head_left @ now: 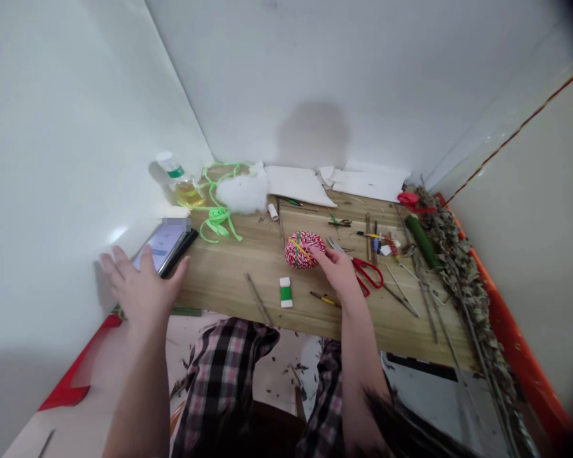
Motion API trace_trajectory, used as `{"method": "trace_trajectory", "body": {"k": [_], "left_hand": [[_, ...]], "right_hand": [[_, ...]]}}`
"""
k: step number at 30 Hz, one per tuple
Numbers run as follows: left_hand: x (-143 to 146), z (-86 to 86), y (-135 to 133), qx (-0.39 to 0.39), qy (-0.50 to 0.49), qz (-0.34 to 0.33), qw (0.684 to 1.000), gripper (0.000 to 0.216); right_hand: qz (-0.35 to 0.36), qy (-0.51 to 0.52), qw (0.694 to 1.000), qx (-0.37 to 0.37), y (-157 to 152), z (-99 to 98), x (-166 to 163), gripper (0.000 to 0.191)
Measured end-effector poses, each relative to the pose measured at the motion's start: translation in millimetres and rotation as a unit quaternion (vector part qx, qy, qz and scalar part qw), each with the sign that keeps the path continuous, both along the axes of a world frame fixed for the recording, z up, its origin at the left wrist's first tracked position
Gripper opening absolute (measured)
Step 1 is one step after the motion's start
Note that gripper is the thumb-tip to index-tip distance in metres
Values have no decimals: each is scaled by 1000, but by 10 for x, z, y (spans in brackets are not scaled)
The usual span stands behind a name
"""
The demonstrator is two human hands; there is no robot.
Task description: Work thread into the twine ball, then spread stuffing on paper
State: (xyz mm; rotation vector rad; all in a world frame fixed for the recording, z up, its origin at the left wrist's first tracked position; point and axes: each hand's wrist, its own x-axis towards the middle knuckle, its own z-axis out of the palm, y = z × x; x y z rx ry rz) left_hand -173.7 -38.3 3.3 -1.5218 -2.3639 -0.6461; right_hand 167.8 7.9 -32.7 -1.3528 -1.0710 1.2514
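Fingers of the right hand (pixel 340 270) touch the red-and-white ball of twine (pixel 295 253) on the wooden table (pixel 233 261), whether pinching I can't tell; the left hand (pixel 142 289) spreads its fingers at the phone (pixel 163 245).

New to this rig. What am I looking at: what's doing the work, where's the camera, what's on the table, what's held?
No robot here: a person works bare-handed. The single picture comes from a camera worn on their head, looking forward and down, so their own forearms and plaid-clothed legs show at the bottom.

On the wooden table lie red-handled scissors, a card of green thread, bright green cord, white fluff, a bottle of yellowish liquid and scattered twigs.

The right hand has its fingers against a red-and-white ball of string; how firmly is unclear. The left hand is spread at the phone, apparently holding nothing.
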Motion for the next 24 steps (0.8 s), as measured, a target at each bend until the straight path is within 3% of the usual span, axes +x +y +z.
{"method": "trace_trajectory", "body": {"k": [6,11,24], "left_hand": [[5,17,47,-4,3,4,1000,81],[-174,-19,114,-4,13,-13,1000,79],[-483,146,308,-178,11,16,984,96]], "right_hand": [[2,-7,1000,3,-3,20,-6,44],[1,-15,1000,-3,-4,20,0,45],[6,-14,1000,-2,-6,35,5,48]]}}
